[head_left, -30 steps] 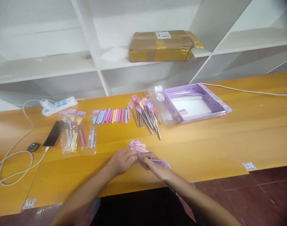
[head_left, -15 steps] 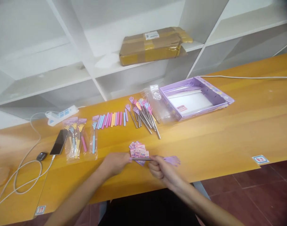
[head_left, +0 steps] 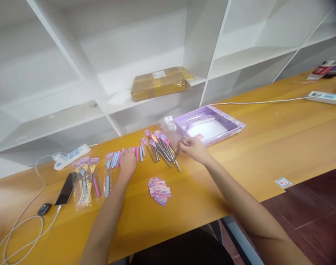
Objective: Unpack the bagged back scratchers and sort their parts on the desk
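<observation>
It's a workroom, this, somewhere between office and small workshop, hard to call closer! Look at the long wooden table [head_left: 253,147], a sticker [head_left: 283,183] on its edge, running right along white shelves [head_left: 199,40] with a taped carton [head_left: 157,86] sitting up there. Power strips [head_left: 71,157] left and right, dark red tiles [head_left: 308,221] down below! And here's the bench work: rods [head_left: 161,149] heaped, handles [head_left: 115,159] in a row, bagged pieces [head_left: 86,184] to the left, cards [head_left: 160,190] piled out front.

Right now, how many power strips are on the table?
2. One power strip lies at the left, behind the phone; the other lies at the far right, cut off by the picture's edge. More may be out of view.
</observation>
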{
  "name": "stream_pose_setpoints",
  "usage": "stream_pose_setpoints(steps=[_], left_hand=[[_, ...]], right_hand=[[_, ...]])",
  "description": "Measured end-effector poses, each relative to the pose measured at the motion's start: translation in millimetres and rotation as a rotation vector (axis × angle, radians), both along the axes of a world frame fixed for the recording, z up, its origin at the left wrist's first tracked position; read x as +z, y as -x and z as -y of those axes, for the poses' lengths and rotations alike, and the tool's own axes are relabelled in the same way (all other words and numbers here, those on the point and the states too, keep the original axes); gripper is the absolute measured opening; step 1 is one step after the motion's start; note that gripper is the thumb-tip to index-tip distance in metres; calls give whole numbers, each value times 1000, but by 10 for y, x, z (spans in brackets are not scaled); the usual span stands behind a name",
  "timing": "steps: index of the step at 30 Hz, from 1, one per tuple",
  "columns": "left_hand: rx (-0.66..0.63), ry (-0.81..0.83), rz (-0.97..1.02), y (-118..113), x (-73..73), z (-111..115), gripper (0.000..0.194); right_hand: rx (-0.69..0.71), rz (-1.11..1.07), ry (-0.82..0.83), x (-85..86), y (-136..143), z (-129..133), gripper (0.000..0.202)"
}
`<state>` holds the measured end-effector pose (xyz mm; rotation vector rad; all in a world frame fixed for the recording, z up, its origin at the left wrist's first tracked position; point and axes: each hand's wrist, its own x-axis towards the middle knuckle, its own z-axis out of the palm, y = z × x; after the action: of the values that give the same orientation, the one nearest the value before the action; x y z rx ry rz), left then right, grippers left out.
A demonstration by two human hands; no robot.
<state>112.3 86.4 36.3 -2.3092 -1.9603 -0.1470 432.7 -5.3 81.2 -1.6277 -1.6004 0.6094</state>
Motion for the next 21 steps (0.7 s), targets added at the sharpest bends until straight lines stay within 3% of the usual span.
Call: stream_pose_setpoints(steps=[2,6,11,17,21], left_hand=[[-3,-22,-3,-90,-42,-14,37],[-19,-49,-13,-19,-62,105,39],[26,-73,4,524,22,312,36],[151,-62,-16,1553,-5,577,35],[226,36,-8,1822,-93,715,40]], right_hand=[[-20,342,73,-34,164,-278,31],[32,528,107,-119,370,-656,22],[112,640,131,-275,510,-901,32],[125,691,126,-406,412,-743,35],[175,570,-31,-426,240,-404,26]])
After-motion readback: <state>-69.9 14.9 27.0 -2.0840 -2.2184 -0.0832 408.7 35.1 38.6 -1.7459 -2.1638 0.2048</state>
